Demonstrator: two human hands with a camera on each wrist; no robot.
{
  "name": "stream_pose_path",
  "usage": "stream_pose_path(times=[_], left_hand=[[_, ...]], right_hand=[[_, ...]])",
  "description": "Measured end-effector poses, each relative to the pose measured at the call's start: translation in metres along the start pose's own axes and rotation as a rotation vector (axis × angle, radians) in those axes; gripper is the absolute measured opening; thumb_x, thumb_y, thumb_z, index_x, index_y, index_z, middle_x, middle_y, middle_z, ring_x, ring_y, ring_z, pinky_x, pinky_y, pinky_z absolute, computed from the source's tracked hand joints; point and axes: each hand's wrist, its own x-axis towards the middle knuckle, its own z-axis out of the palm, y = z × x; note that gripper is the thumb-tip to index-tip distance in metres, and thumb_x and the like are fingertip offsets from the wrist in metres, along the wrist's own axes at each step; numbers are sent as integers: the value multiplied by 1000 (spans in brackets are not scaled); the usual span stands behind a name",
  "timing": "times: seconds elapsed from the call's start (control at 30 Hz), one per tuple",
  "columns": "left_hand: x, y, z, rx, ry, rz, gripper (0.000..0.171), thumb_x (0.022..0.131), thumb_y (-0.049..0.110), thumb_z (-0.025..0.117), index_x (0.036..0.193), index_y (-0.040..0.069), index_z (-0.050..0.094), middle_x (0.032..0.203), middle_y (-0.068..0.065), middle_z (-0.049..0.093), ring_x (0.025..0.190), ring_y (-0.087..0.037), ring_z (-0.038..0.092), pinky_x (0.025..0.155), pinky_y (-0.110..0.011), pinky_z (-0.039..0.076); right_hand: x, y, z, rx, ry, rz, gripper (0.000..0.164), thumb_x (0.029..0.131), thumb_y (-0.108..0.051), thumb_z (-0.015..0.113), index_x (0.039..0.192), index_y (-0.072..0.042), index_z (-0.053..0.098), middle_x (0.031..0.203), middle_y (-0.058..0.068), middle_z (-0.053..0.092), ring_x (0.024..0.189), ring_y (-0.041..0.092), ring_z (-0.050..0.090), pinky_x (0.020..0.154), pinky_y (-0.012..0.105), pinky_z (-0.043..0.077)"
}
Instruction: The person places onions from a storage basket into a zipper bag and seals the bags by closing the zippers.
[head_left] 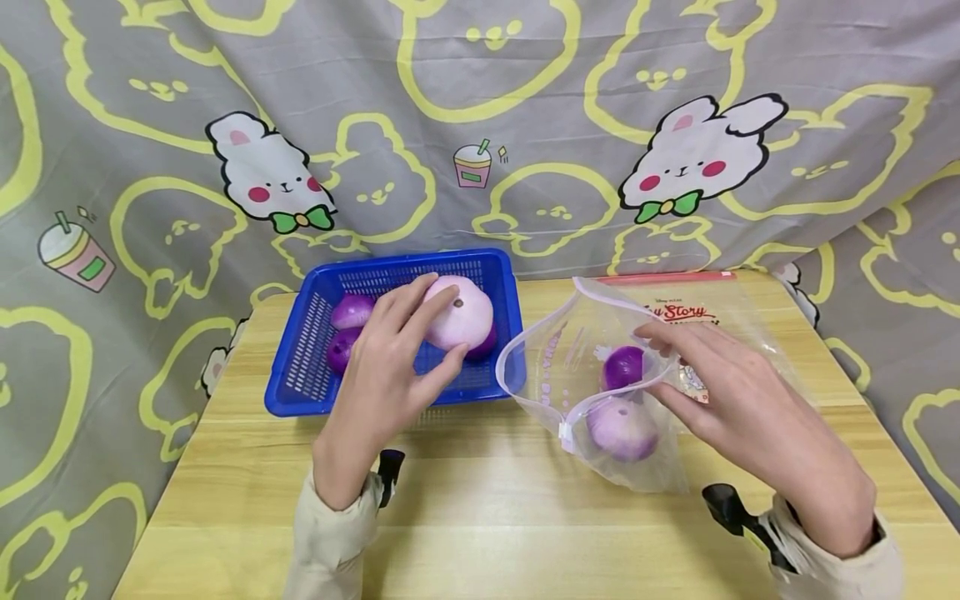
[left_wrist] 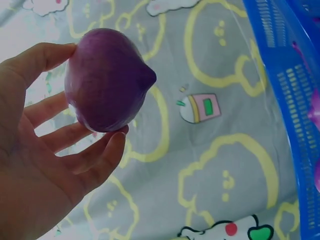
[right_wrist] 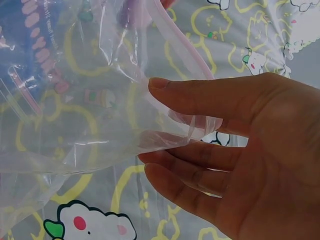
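Observation:
My left hand (head_left: 390, 358) holds a pale purple onion (head_left: 463, 315) between thumb and curled fingers, raised over a blue plastic basket (head_left: 405, 260). The left wrist view shows the same onion (left_wrist: 102, 80) with its pointed end facing right. In the basket sit two darker purple onions (head_left: 352, 312) at the left, and another partly hidden beneath the held one. To the right, a clear zip bag (head_left: 551, 358) stands with its mouth spread wide. My right hand (head_left: 738, 387) pinches the bag's rim between thumb and fingers. Inside the bag are a dark purple onion (head_left: 622, 367) and a paler onion (head_left: 621, 429).
Behind the right hand, a flat clear bag (head_left: 742, 312) with a red zip strip and printed lettering lies on the wooden table (head_left: 480, 533). A grey patterned cloth (head_left: 540, 208) hangs behind the table and at its sides. Black straps and mounts (head_left: 727, 508) sit at the wrists.

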Motion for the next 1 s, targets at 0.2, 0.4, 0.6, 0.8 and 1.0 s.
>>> stream_pose_path(times=[0.2,0.4,0.6,0.8,1.0], left_hand=[[0,14,-1,-24,-9,43,57,85,24,79,136,9,59,144,-17,51,132,-33,46,106,-48,44],[-1,27,-2,-34,-28,74,57,84,24,78,136,9,60,144,-16,51,133,-34,45,111,-47,39],[-1,38,0,-90,-51,103,69,84,21,77,144,4,48,144,-13,52,132,-30,47,115,-41,33],[-2,48,2,-122,-65,142,64,84,21,79,138,-2,51,144,-16,51,133,-30,47,114,-36,35],[-1,57,7,-119,-101,159,59,84,21,78,135,1,54,142,-16,49,132,-28,46,112,-33,38]], right_hand=[[0,0,0,-1,-2,-8,61,75,-5,79,133,-8,59,116,5,68,96,20,65,81,34,48],[0,0,1,0,-5,-8,63,75,-5,79,134,-7,58,116,5,68,98,20,65,81,34,48],[0,0,1,3,-1,-13,61,77,-6,79,134,-8,58,116,4,68,98,20,64,81,33,48],[0,0,1,13,10,-24,57,78,-9,77,132,-8,59,117,4,68,102,20,63,86,32,45],[1,-3,2,23,9,-26,54,81,-11,76,132,-8,59,118,5,68,104,22,63,87,35,47]])
